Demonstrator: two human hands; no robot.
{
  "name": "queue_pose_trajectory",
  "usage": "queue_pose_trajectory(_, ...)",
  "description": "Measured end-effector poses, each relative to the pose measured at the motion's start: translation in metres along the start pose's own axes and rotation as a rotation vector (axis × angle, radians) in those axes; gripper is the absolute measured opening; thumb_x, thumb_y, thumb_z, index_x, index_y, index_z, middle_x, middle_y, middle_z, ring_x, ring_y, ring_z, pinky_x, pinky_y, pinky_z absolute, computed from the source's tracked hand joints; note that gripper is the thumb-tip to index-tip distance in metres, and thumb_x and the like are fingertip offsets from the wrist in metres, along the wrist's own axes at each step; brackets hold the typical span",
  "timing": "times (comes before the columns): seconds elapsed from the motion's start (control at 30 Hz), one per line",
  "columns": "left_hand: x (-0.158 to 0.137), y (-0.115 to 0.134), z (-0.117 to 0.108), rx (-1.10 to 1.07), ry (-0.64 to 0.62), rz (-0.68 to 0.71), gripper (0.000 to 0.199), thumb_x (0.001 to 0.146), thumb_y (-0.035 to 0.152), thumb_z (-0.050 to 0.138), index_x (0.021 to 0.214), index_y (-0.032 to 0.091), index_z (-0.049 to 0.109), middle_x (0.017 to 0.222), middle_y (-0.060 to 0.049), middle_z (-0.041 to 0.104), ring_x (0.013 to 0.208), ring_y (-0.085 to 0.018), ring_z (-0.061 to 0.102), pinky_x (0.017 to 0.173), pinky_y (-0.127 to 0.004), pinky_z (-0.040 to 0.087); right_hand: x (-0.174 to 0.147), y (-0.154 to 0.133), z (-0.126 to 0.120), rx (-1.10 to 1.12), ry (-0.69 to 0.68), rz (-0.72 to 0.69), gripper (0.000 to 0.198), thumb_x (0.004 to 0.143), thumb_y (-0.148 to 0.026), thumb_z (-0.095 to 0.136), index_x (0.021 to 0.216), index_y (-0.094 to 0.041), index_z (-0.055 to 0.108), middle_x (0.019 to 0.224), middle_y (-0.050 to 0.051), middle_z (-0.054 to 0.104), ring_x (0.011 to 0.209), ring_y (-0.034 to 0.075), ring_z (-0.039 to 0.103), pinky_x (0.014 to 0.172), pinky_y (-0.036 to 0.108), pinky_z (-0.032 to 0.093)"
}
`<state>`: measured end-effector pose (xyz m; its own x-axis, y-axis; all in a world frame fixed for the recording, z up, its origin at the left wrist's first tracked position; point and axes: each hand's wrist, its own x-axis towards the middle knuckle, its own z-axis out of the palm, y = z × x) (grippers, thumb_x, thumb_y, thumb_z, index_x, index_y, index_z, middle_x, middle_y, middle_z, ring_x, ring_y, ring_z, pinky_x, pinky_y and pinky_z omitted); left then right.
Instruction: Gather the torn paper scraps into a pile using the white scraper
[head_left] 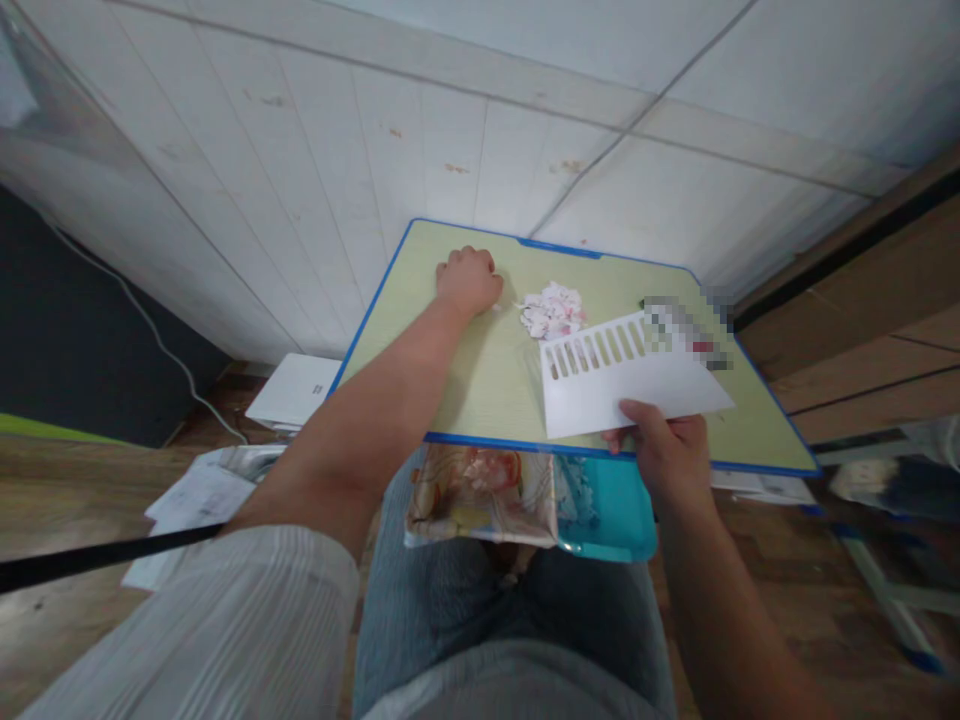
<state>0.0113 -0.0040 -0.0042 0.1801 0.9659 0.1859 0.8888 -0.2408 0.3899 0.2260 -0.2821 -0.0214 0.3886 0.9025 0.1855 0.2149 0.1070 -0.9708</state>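
My right hand (671, 450) grips the lower edge of a white card (622, 395), with the thumb on top. A row of several narrow slots runs along the card's far side, some with small dark or greyish pieces showing in them. My left hand (469, 280) rests on the far left part of the table with its fingers curled in; what they hold, if anything, is hidden. A tiny pale bit lies just beside it. Between the hands, a small heap of white and pinkish scraps (553, 311) sits on the pale yellow-green, blue-edged tabletop (480, 385).
Below the table's near edge, over my lap, are a lined container (480, 500) and a turquoise tray (619, 510). A pixelated patch covers something at the table's right. A white panelled wall (450, 150) stands behind. White papers (199, 495) lie on the floor at left.
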Motion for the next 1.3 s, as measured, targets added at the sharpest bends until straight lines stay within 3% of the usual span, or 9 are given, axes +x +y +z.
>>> queue_pose_trajectory(0.13, 0.0, 0.001, 0.0, -0.001, -0.015, -0.01, 0.044, 0.112, 0.024, 0.065, 0.15, 0.021, 0.088, 0.168, -0.021, 0.077, 0.165, -0.042, 0.064, 0.139, -0.059, 0.052, 0.0, 0.004, -0.002, 0.018, -0.066, -0.003, 0.039, 0.092, -0.04, 0.088, 0.06, -0.026, 0.07, 0.055, 0.004, 0.068, 0.045, 0.02, 0.061, 0.049, 0.035, 0.056)
queue_pose_trajectory(0.27, -0.001, 0.001, -0.001, 0.024, -0.014, -0.007, 0.046, 0.113, 0.026, 0.063, 0.152, 0.017, 0.086, 0.169, -0.024, 0.075, 0.165, -0.043, 0.064, 0.139, -0.059, 0.052, 0.007, 0.007, 0.003, 0.215, 0.054, -0.008, 0.022, 0.087, -0.039, 0.094, 0.082, -0.023, 0.079, 0.064, 0.002, 0.074, 0.046, 0.018, 0.062, 0.044, 0.03, 0.051)
queue_pose_trajectory(0.4, -0.001, -0.001, -0.002, 0.053, -0.028, -0.01, 0.046, 0.114, 0.027, 0.062, 0.152, 0.019, 0.086, 0.169, -0.023, 0.076, 0.164, -0.041, 0.065, 0.137, -0.057, 0.054, 0.019, 0.011, 0.006, 0.356, 0.185, -0.035, 0.034, 0.077, -0.036, 0.103, 0.098, -0.022, 0.081, 0.081, 0.003, 0.085, 0.055, 0.018, 0.073, 0.044, 0.026, 0.053)
queue_pose_trajectory(0.5, -0.003, -0.003, -0.003, 0.07, -0.016, 0.007, 0.044, 0.114, 0.028, 0.063, 0.15, 0.022, 0.087, 0.168, -0.021, 0.077, 0.162, -0.039, 0.067, 0.135, -0.056, 0.055, 0.033, 0.016, 0.001, 0.313, 0.191, -0.064, 0.034, 0.08, -0.035, 0.102, 0.102, -0.022, 0.079, 0.085, 0.004, 0.087, 0.058, 0.019, 0.076, 0.049, 0.028, 0.058)
queue_pose_trajectory(0.63, -0.007, -0.001, -0.006, 0.079, -0.014, 0.023, 0.044, 0.114, 0.026, 0.061, 0.148, 0.021, 0.088, 0.165, -0.023, 0.078, 0.16, -0.04, 0.068, 0.134, -0.056, 0.056, 0.053, 0.02, -0.007, 0.107, 0.112, -0.08, 0.029, 0.089, -0.044, 0.097, 0.094, -0.022, 0.08, 0.076, 0.006, 0.086, 0.054, 0.022, 0.075, 0.055, 0.035, 0.065)
queue_pose_trajectory(0.83, -0.002, 0.001, -0.007, 0.133, -0.035, 0.022, 0.046, 0.113, 0.025, 0.059, 0.148, 0.022, 0.088, 0.162, -0.023, 0.079, 0.156, -0.041, 0.07, 0.127, -0.056, 0.061, 0.066, 0.018, 0.0, -0.024, -0.046, -0.105, 0.048, 0.092, -0.067, 0.097, 0.079, -0.023, 0.08, 0.072, 0.011, 0.085, 0.054, 0.024, 0.073, 0.057, 0.04, 0.068)
queue_pose_trajectory(0.97, 0.006, -0.004, -0.005, 0.176, -0.006, 0.063, 0.046, 0.113, 0.024, 0.056, 0.144, 0.02, 0.09, 0.157, -0.025, 0.081, 0.153, -0.042, 0.071, 0.126, -0.059, 0.06, 0.061, 0.021, 0.002, -0.102, -0.056, -0.129, 0.054, 0.099, -0.067, 0.091, 0.069, -0.024, 0.079, 0.074, 0.012, 0.087, 0.058, 0.024, 0.075, 0.063, 0.039, 0.069)
queue_pose_trajectory(1.13, 0.007, -0.007, -0.004, 0.175, 0.009, 0.054, 0.045, 0.114, 0.027, 0.058, 0.146, 0.02, 0.089, 0.157, -0.023, 0.081, 0.155, -0.042, 0.07, 0.131, -0.057, 0.056, 0.053, 0.019, -0.002, -0.096, -0.033, -0.103, 0.05, 0.101, -0.064, 0.092, 0.071, -0.024, 0.084, 0.07, 0.01, 0.084, 0.055, 0.024, 0.073, 0.061, 0.039, 0.068)
queue_pose_trajectory(1.3, 0.005, -0.005, -0.005, 0.151, 0.0, 0.053, 0.04, 0.114, 0.028, 0.061, 0.142, 0.023, 0.09, 0.158, -0.02, 0.082, 0.156, -0.042, 0.068, 0.133, -0.058, 0.054, 0.047, 0.018, -0.008, -0.204, -0.06, -0.162, 0.059, 0.109, -0.064, 0.087, 0.063, -0.029, 0.08, 0.076, 0.01, 0.088, 0.074, 0.03, 0.085, 0.089, 0.049, 0.075)
